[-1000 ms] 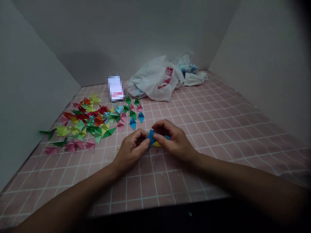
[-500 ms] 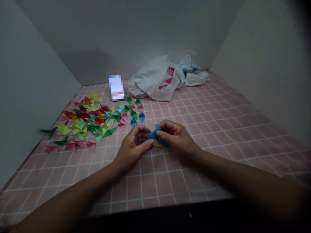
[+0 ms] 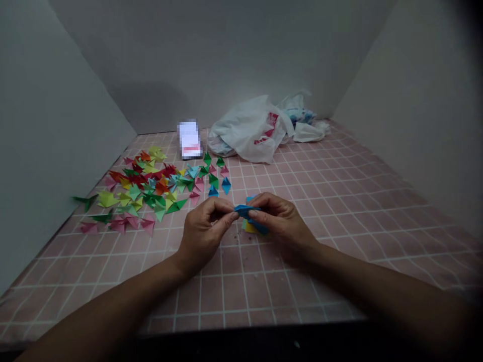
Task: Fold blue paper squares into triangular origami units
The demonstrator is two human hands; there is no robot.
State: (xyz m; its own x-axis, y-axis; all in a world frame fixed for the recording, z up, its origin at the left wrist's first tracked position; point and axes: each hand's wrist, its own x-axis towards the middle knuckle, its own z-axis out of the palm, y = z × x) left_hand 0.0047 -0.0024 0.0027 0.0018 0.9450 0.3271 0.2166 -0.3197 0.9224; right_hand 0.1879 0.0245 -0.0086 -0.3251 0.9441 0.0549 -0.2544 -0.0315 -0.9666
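My left hand (image 3: 206,231) and my right hand (image 3: 281,218) meet over the pink checked tabletop (image 3: 339,201). Both pinch a small blue folded paper piece (image 3: 245,209) between thumb and fingers. Under my right hand lie more blue and yellow paper sheets (image 3: 252,227), partly hidden by the fingers. A spread of several folded paper triangles (image 3: 151,191) in green, red, pink, yellow and blue lies to the left, a short way beyond my left hand.
A crumpled white plastic bag (image 3: 251,130) with red print lies at the back, with more white bags (image 3: 305,125) beside it. A small blurred white card or box (image 3: 189,139) stands at the back. Grey walls enclose the table on three sides.
Both hands kept pinching the blue paper, turning it flatter between the fingertips. The view shifted slightly, so everything sits a little further right and lower.
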